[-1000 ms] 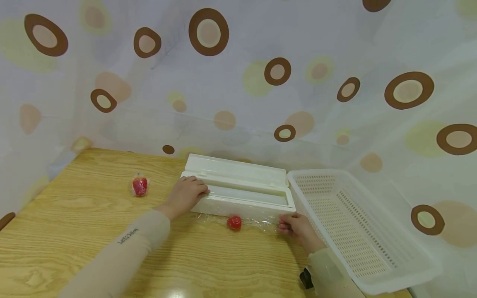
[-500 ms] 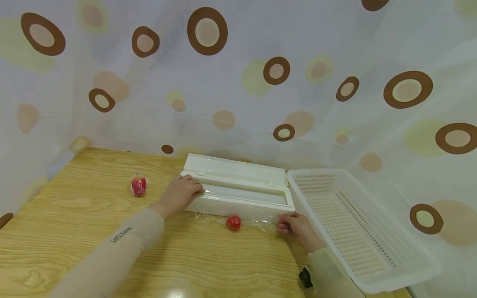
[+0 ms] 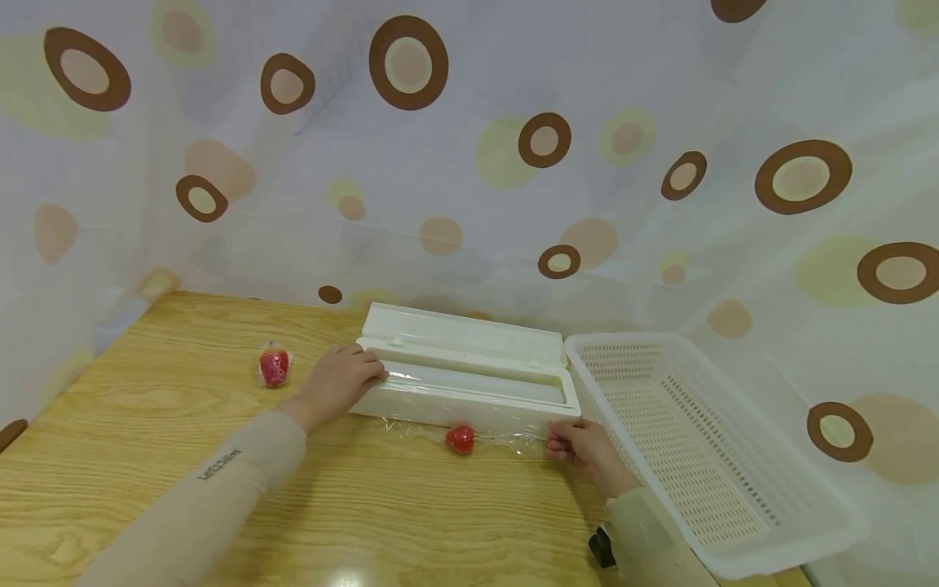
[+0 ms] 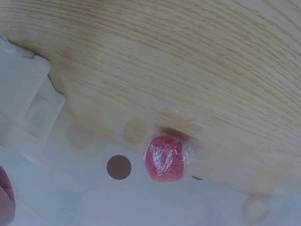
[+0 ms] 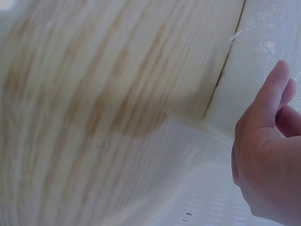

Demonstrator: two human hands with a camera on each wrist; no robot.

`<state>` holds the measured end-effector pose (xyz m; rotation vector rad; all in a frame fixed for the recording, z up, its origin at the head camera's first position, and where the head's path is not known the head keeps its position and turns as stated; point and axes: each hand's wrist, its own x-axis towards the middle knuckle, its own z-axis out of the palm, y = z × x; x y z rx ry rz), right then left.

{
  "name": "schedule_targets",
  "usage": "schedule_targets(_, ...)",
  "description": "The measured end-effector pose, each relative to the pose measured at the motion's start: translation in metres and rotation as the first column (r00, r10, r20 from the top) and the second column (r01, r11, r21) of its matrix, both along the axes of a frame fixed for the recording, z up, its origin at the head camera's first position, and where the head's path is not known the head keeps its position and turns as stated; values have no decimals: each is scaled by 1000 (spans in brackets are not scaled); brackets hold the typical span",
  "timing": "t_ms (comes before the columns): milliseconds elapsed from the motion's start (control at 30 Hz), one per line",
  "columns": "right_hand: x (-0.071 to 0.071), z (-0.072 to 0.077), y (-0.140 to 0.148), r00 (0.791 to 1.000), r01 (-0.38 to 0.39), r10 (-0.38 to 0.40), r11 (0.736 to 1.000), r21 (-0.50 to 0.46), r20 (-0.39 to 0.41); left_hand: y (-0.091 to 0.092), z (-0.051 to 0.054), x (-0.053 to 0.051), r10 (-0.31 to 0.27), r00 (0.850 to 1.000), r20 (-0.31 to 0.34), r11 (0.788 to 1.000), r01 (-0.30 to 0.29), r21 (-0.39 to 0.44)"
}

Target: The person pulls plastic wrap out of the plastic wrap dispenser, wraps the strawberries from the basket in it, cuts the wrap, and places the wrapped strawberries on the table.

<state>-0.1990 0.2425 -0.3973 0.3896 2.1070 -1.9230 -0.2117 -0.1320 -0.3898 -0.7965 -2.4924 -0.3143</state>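
A white cling film dispenser (image 3: 469, 413) stands on the table with its lid (image 3: 462, 330) up and a pale roll (image 3: 477, 381) inside. Clear cling film (image 3: 524, 444) hangs over its front onto the table. At the film's right corner, my right hand (image 3: 583, 451) pinches the edge between thumb and fingers. My left hand (image 3: 337, 383) is at the dispenser's front left edge, fingers bent over it; what lies under them is hidden. Between the hands a small red fruit-like thing (image 3: 460, 439) lies at the film. A similar red piece (image 3: 275, 366), wrapped in film, lies farther left.
A white perforated plastic basket (image 3: 704, 448) stands right of the dispenser, close to my right forearm. A patterned curtain (image 3: 469, 163) closes off the back and sides of the wooden table (image 3: 411, 522). A small black object (image 3: 602, 548) sits by the right sleeve.
My left hand has slid left along the dispenser's front edge toward its left end. The right hand, the dispenser and both red pieces look unmoved.
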Motion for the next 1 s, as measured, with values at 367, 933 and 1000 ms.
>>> schedule_targets(367, 0, 1, 0, 1000, -3, 3, 1000, 4, 5, -11, 5, 6, -11, 1000, -11, 1000, 11, 22)
schedule_targets(933, 1, 2, 1, 1000, -12, 12, 1000, 1, 7, -18, 4, 5, -39, 999, -18, 999, 39, 36)
schedule_targets(1000, 0, 2, 1, 1000, -10, 10, 1000, -2, 8, -20, 5, 5, -32, 999, -13, 999, 33, 37)
